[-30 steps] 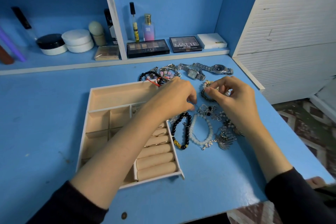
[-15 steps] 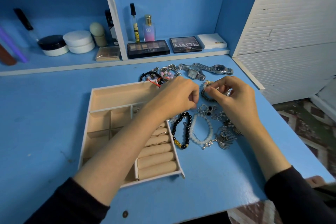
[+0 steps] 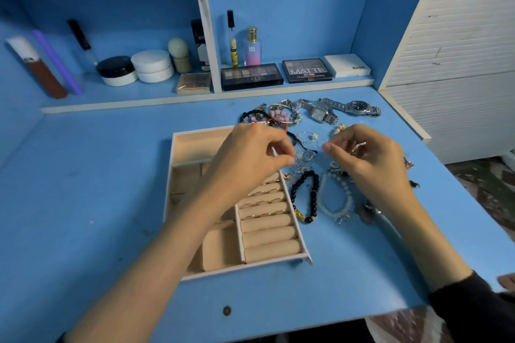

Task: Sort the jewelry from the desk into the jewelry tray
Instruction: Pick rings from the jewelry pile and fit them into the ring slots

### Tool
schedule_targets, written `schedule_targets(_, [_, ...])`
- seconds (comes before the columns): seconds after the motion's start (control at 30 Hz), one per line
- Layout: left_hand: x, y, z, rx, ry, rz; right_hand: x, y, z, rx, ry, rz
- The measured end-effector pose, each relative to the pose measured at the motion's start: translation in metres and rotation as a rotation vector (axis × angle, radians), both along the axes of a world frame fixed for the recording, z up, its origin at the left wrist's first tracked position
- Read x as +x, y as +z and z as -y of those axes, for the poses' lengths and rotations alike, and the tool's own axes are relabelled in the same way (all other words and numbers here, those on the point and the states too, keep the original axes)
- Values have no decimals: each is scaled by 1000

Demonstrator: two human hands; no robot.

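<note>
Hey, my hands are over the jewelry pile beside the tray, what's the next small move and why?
Probably bring the small shiny piece that your right hand seems to pinch across to the tray. A few rings already sit in its rolls, and the lower rolls look free. What the piece is, I cannot tell.

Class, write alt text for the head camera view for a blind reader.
A left hand and right hand, fingers curled, hover above bracelets and watches heaped on a blue desk, beside a beige jewelry tray holding rings.
</note>
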State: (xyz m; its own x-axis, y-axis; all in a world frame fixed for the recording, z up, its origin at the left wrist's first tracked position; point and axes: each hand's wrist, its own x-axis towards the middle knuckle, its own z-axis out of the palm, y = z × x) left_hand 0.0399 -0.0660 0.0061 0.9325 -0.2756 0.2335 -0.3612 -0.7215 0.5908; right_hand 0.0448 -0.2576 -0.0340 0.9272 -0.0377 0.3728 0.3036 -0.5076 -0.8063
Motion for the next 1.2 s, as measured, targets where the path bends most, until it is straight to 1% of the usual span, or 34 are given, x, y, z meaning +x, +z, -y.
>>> schedule_targets(0.07, [-16,-1,-14,-33,40,-3,-12,4,-12,41,65,-13])
schedule_targets(0.13, [-30,-4,-27,-26,69,8,-23,8,-24,89,142,-44])
schedule_targets(0.27, [-51,-15,-43,-16,82,88,-39,13,-43,45,271,-77])
schedule_targets(0.43, [-67,-25,-45,2,26,209,-47,16,-51,17,324,-91])
schedule_targets(0.6, [-74,-29,-45,40,6,262,-49,15,-52,-8,322,-74])
schedule_targets(1.0, [-83,-24,-45,72,-33,171,-52,13,-50,-21,342,-65])
schedule_targets(1.13, [-82,-21,-44,131,-51,159,-52,13,-49,-79,371,-46])
schedule_targets(1.2, [-81,-17,-43,169,-62,94,-52,14,-48,-127,391,-34])
